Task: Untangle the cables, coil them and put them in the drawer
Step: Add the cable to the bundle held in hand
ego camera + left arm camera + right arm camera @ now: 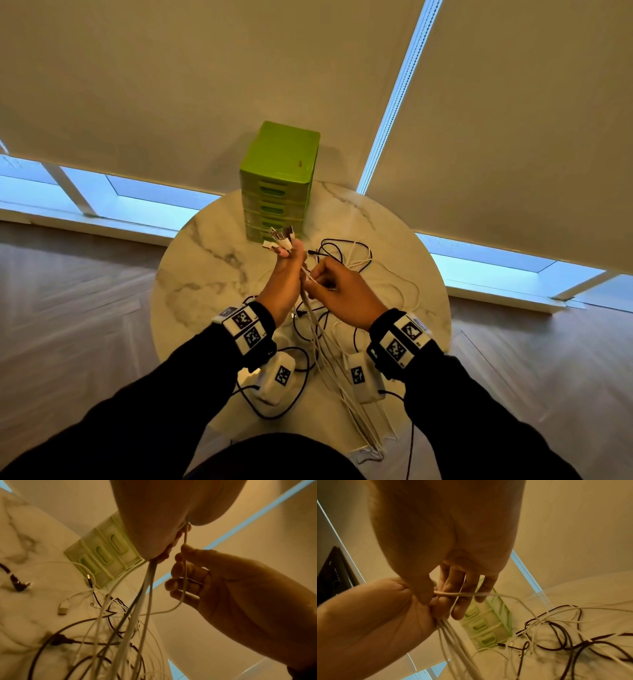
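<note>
Over a round marble table [205, 260], we hold our two hands close together, sleeves dark, tagged bands on both wrists. Nearest us, a bundle of white cables [346, 394] hangs from our grip and trails over the near table edge, past two small white tagged boxes [279, 377] that dangle under our wrists. Our left hand [284, 284] is closed round that bundle, fingers curled, the USB plugs [281, 238] fanning out above the fist. Just to its right, our right hand [342, 291] pinches a single white cable [184, 574] between thumb and fingers; from the left wrist we see that strand run from the left fist down through the right fingers [181, 566] and curve away toward the table. Beyond and right of the hands, a loose tangle of black and white cables [346, 257] lies on the marble, with free plugs scattered among it. At the far edge of the table stands the green drawer unit [277, 192], its drawers stacked one above another and all shut. Behind it, beige roller blinds [171, 85] cover the windows, daylight showing below them.
</note>
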The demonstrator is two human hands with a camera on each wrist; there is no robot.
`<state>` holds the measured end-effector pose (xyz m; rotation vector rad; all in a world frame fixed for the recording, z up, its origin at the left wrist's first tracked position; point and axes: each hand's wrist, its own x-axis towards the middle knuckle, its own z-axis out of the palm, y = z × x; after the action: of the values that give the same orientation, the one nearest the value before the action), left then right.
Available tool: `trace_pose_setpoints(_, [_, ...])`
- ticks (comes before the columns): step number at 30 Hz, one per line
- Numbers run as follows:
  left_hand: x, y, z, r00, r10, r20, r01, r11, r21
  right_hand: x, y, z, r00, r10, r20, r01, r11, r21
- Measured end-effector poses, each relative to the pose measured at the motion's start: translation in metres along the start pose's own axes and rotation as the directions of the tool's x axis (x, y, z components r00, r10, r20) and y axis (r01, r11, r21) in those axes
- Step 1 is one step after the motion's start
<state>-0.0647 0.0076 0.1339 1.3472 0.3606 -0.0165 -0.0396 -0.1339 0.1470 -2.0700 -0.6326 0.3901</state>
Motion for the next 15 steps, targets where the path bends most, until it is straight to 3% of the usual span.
trace_pose_setpoints(4, [-0.003, 0.008, -0.008, 0.984, 0.174, 0.037, -0.176, 0.982, 0.074, 0.009, 0.038, 0.0, 0.986, 0.124, 0.109, -0.074, 0.921, -0.382])
trace_pose_setpoints(10, [0.013, 0.046, -0.032, 0.964, 0.264, 0.037, -0.256, 0.955, -0.152, 0.017, 0.086, -0.009, 0.976, 0.187, 0.115, -0.127, 0.907, -0.402])
trace_pose_setpoints(15, [0.026, 0.092, -0.058, 0.951, 0.291, -0.1, -0.307, 0.88, -0.361, 0.029, 0.092, -0.034, 0.961, 0.239, 0.137, -0.113, 0.795, -0.596])
